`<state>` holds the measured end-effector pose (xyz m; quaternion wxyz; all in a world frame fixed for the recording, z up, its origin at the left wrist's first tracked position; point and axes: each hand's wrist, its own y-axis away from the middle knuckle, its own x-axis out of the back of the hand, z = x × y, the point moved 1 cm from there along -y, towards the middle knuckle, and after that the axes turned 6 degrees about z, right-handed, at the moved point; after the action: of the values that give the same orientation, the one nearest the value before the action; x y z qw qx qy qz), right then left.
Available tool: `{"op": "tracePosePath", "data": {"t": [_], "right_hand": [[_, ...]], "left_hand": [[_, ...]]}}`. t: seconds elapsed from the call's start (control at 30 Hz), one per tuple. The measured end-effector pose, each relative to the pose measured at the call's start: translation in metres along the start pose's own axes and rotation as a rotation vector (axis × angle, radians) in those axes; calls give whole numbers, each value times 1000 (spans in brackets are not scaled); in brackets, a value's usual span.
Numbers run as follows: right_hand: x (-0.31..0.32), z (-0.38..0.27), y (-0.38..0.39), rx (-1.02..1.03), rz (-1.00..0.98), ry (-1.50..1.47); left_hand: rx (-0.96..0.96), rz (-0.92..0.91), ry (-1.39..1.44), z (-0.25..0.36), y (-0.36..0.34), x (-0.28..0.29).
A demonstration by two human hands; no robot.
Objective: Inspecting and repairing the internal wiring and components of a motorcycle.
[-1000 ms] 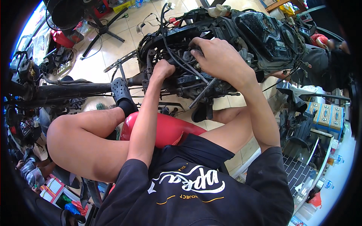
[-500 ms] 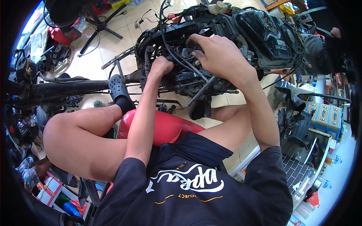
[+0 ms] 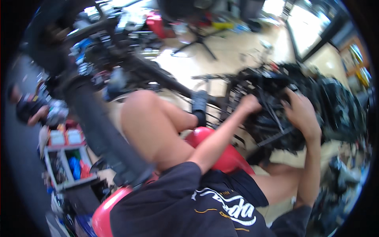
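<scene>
A stripped black motorcycle frame (image 3: pixel 241 85) with exposed parts and loose cables lies across the right side of the view. My left hand (image 3: pixel 249 104) is closed at the near left part of its middle; whatever its fingers hold is hidden. To the right, my right hand (image 3: pixel 303 114) reaches down over the frame. Its thumb and forefinger are bent but apart, with nothing visible between them; the other fingers are out of sight. Beyond that hand, a shiny black tank-like part (image 3: pixel 341 104) forms the right end. Motion blurs the small parts around both hands.
Between my legs is a rounded red object (image 3: pixel 213 142). A thick dark bar (image 3: pixel 162 77) runs leftward from the frame. At left stands a divided bin (image 3: pixel 65 183) with blue and red items, near another person (image 3: pixel 31 108). A stand base (image 3: pixel 199 41) rests on the tiles.
The view has swung left, so the motorcycle and both hands sit farther right and lower. The bin and another person now show at left. Both hands keep nearly the same places on the frame.
</scene>
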<state>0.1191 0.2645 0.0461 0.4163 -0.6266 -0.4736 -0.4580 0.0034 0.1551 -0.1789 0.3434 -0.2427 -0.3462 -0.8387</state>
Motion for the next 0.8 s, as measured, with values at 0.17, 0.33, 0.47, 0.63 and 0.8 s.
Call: {"op": "tracePosePath", "data": {"t": [0.17, 0.33, 0.47, 0.63, 0.8], "right_hand": [[1, -1, 8, 75, -6, 24], [5, -3, 7, 4, -114, -12], [4, -4, 3, -108, -73, 36], [2, -4, 2, -20, -90, 47], [4, -12, 6, -32, -41, 90]], "left_hand": [[12, 40, 61, -7, -14, -29], [62, 53, 78, -4, -15, -25], [72, 52, 90, -1, -16, -21], [77, 29, 98, 1, -14, -15], [81, 34, 104, 2, -11, -17]]}}
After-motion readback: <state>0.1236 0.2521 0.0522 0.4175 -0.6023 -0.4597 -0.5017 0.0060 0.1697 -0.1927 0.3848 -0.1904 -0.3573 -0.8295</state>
